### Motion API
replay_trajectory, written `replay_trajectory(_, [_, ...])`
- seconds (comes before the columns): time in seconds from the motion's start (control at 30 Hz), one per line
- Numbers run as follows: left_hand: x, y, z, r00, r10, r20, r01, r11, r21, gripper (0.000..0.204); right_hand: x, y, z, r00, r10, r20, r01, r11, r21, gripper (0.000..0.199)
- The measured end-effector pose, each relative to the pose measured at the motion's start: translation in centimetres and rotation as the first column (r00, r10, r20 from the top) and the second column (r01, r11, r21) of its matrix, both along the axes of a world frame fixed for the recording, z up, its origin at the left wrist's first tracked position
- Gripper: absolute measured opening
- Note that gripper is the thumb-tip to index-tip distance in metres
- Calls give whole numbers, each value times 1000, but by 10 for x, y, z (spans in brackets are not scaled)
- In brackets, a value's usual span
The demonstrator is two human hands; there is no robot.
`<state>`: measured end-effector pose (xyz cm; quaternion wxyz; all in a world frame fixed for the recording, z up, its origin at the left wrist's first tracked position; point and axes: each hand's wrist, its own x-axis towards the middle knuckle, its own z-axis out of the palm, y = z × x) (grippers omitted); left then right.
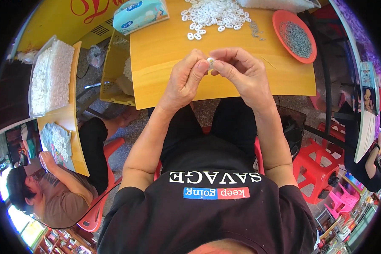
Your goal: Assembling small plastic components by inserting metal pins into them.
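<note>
Near the table's front edge, a small white oval plastic piece (211, 62) is pinched between my two hands. My left hand (185, 80) is closed, its thumb and forefinger gripping the left side of the piece. From the other side the thumb and fingertips of my right hand (246, 76) close on it. My fingers hide most of the piece. Beyond my hands lies a heap of similar white ovals with two holes (216, 15). To its right is a small scatter of thin grey metal bits, perhaps screws (255, 30).
A red plate (311, 55) full of grey metal bits sits at the table's right, with a thin stick (268, 62) nearby. A blue tissue pack (140, 16) stands at the far left corner. A yellow crate (116, 91) is beside the table. Another person (59, 190) sits at left.
</note>
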<state>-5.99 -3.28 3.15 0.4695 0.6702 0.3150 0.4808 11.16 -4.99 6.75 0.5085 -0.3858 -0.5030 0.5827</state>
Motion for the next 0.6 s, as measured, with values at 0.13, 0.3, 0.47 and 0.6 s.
replay_trajectory(0.13, [13, -5, -14, 957, 48, 285, -1, 987, -163, 23, -10, -1, -12, 969, -172, -179, 177, 984, 7, 25])
replay_trajectory(0.3, [13, -10, -15, 970, 185, 161, -159, 975, -158, 27, -6, 4, -16, 932, -337, -136, 341, 940, 10, 29])
replay_trajectory(0.47, [15, -10, -8, 975, 166, 148, -141, 976, -164, 25, -12, 0, -12, 962, -253, -99, 245, 965, -92, 25])
replay_trajectory(0.6, [15, -8, -7, 980, 151, 131, -135, 983, -121, 23, -13, 0, -12, 972, -205, -113, 192, 975, -113, 26])
